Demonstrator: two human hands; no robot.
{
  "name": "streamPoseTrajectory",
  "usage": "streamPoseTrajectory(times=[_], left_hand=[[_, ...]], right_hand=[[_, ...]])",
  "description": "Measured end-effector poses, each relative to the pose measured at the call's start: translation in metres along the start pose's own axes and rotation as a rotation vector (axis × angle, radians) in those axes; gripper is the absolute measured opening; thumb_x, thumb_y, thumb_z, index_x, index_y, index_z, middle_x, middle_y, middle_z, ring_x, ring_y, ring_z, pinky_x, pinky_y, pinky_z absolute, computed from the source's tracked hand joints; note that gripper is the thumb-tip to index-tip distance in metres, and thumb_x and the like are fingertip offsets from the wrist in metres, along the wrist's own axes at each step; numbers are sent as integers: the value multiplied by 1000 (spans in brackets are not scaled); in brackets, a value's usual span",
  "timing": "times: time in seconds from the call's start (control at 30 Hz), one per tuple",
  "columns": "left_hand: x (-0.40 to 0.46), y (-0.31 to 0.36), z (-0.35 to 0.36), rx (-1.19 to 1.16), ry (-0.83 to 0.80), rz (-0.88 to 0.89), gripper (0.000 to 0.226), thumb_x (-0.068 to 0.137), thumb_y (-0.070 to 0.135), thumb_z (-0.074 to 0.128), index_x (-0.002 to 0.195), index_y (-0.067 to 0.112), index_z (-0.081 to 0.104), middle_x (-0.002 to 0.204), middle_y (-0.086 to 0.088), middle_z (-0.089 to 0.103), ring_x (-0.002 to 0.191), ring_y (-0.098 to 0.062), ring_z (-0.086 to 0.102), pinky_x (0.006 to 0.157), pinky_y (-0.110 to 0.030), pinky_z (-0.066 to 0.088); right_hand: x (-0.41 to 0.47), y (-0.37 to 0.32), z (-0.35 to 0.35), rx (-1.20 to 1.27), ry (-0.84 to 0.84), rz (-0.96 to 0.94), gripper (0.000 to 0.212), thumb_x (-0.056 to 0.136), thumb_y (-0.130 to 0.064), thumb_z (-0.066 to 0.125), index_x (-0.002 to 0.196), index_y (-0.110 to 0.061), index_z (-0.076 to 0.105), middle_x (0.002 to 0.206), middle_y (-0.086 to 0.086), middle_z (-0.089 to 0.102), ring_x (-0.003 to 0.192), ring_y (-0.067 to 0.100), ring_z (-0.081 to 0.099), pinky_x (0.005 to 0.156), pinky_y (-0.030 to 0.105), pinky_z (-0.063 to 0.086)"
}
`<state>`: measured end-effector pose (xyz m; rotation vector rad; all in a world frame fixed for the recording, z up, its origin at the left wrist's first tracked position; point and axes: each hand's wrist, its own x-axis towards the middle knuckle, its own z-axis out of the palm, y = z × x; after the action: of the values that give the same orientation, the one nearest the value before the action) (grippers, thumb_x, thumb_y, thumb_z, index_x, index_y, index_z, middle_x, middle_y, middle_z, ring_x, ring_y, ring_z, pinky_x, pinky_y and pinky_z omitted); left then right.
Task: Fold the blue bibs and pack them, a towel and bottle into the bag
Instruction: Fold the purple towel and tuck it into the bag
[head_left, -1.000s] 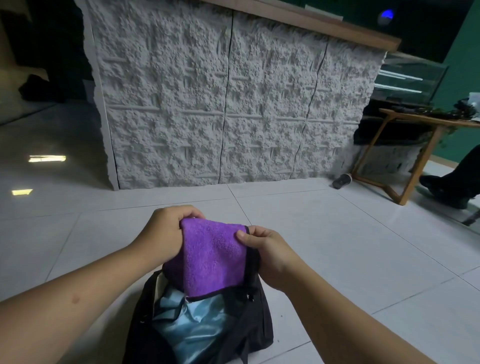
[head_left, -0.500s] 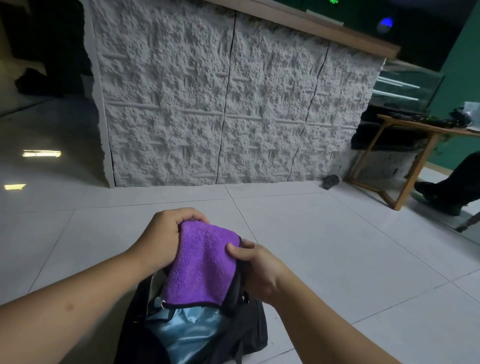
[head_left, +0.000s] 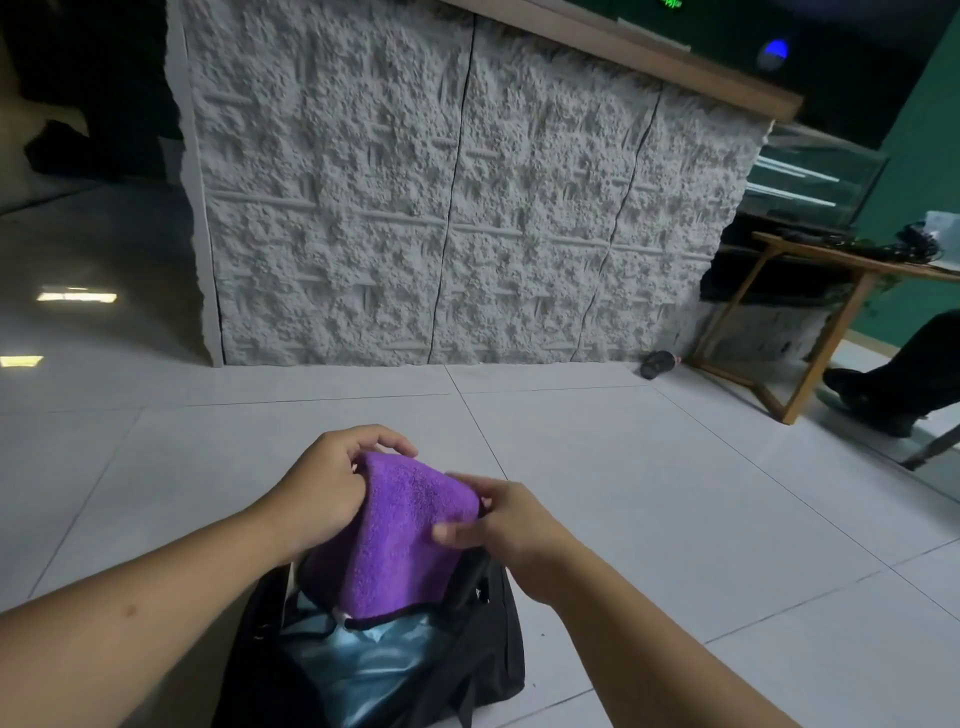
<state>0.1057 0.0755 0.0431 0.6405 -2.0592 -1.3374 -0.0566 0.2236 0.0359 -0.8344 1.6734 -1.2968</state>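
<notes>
I hold the purple towel (head_left: 402, 535) at the mouth of the black bag (head_left: 498, 644): left hand (head_left: 324, 499) and right hand (head_left: 511, 525) both curled gripping it. Blue bibs (head_left: 358, 670) already lie inside, beneath the towel; no bottle visible.

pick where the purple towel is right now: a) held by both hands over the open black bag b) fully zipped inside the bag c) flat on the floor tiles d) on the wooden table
a: the left hand and right hand grip the purple towel above the open black bag.
</notes>
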Motion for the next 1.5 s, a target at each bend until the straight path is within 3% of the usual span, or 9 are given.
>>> streamPoseTrajectory(times=[0.1,0.33,0.6,0.7,0.8,0.9,1.07,1.33,1.5], left_hand=[[0,-2,-2,34,-51,-78,40,93,-5,63,91,33,78,89,-2,78,80,-17,71,74,-33,56],[-5,-30,-8,-290,2,-355,18,102,17,59,98,13,77,95,-16,75,72,-25,68,60,-31,50],[-23,-72,-8,-404,-89,-696,59,94,71,50,105,19,74,93,-7,77,85,-27,72,80,-42,55],[-33,-94,1,-163,-100,-682,50,73,21,83,115,40,63,106,-6,77,95,-34,76,90,-60,57],[-36,-110,9,33,-65,-625,81,60,-1,69,114,57,54,115,-5,60,87,-41,73,59,-47,58],[-38,-126,19,103,-37,-533,78,71,-13,62,117,48,53,113,1,53,82,-29,69,59,-41,59],[-40,-158,26,284,-10,-377,54,79,-16,56,96,35,50,102,5,52,66,-11,53,50,-18,42],[-32,-192,41,389,166,-258,54,77,-20,60,64,33,54,92,5,56,75,-10,55,67,-12,39],[-27,-196,52,562,55,-321,22,94,4,61,111,9,75,152,-16,43,131,-29,51,106,-19,33]], right_hand=[[2,0,1,-312,79,32,26,75,-15,87,98,-7,77,89,9,76,76,20,69,76,34,59],[4,5,8,125,56,110,29,78,-9,83,105,-1,76,104,17,78,101,37,74,94,53,59],[22,44,40,125,123,219,17,86,-7,79,102,0,75,102,19,78,97,39,75,85,51,62],[35,60,50,66,171,262,21,84,-8,82,100,2,73,98,20,78,89,36,77,76,48,65],[45,71,55,-29,188,278,18,83,-6,81,99,-4,72,94,14,77,75,22,75,61,30,61],[57,85,57,-169,214,308,20,82,1,75,96,-12,69,100,12,74,88,22,73,74,34,63],[72,106,59,-544,196,251,51,80,3,54,124,-17,69,102,2,74,91,22,71,84,35,62],[77,127,70,-944,5,93,74,85,-33,72,152,-27,43,146,9,54,131,30,55,108,41,48],[82,141,82,-1256,-245,118,86,92,-42,68,162,-27,20,172,10,-1,159,30,-1,125,55,11]])
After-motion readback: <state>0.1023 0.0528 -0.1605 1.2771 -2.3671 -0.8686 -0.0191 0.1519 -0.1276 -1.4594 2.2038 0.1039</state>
